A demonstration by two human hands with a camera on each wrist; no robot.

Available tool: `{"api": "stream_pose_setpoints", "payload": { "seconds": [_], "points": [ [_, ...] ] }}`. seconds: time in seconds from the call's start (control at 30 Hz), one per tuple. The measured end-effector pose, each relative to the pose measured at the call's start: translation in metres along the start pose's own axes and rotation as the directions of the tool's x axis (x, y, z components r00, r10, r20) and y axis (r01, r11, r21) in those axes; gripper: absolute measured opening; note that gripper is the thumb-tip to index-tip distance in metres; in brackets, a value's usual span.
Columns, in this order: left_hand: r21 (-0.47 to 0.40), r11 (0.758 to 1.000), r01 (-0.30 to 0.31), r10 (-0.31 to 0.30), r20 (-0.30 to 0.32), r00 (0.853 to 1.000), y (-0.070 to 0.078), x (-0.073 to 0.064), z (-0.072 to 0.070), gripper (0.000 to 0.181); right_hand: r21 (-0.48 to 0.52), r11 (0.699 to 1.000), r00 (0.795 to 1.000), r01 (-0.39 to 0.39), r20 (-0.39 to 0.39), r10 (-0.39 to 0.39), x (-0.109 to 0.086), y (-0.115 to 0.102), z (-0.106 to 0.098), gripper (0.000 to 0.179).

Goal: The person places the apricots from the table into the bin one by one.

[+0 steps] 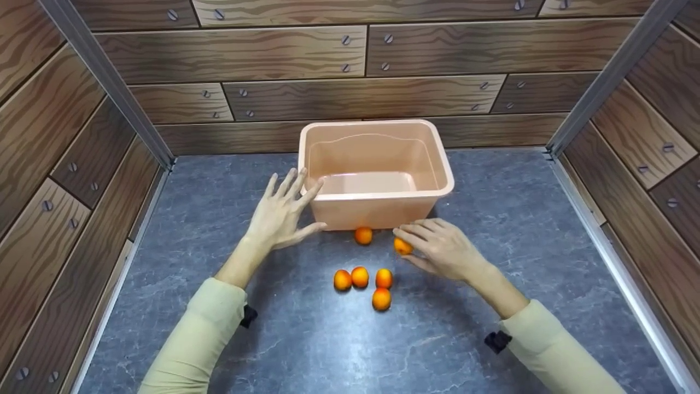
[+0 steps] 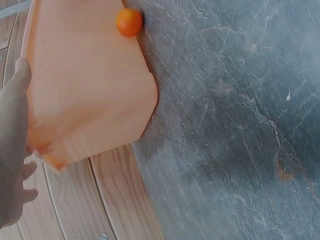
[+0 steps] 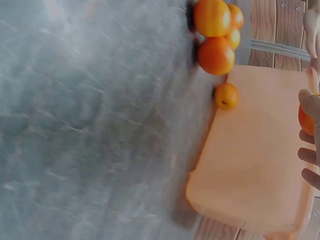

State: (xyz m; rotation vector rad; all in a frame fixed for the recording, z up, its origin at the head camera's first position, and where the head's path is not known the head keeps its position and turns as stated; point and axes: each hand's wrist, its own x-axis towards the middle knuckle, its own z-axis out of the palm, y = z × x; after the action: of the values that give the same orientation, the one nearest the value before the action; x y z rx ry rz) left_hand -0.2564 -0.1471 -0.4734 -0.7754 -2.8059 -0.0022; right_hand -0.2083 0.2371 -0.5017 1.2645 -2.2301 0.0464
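A peach-coloured plastic bin [image 1: 377,210] stands on the dark marbled surface near the back wall. My left hand [image 1: 281,213] is spread at the bin's left front corner, fingers straight, holding nothing; whether it touches the rim I cannot tell. To the right of the bin's front, my right hand [image 1: 440,246] grips one small orange fruit [image 1: 403,246] between thumb and fingers; the same held fruit [image 3: 306,120] shows in the right wrist view. Another orange fruit [image 1: 363,236] lies close against the bin's front wall. Nearer to me, several more orange fruits [image 1: 360,277] lie in a loose group.
Wood-patterned panels [image 1: 295,52] form the back wall, with more at left and right. Metal strips [image 1: 618,268] run along the side edges of the marbled surface [image 1: 262,350]. The inside of the bin shows a bare floor.
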Motion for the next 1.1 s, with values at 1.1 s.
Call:
{"api": "stream_pose_setpoints", "payload": {
  "seconds": [1.1],
  "points": [
    [0.016,1.000,-0.004,0.003,0.037,0.999,-0.002,0.000,-0.001,0.096,-0.113,0.993,0.998,0.022,0.068,-0.014,0.061,0.066,-0.027,0.052]
  ]
}}
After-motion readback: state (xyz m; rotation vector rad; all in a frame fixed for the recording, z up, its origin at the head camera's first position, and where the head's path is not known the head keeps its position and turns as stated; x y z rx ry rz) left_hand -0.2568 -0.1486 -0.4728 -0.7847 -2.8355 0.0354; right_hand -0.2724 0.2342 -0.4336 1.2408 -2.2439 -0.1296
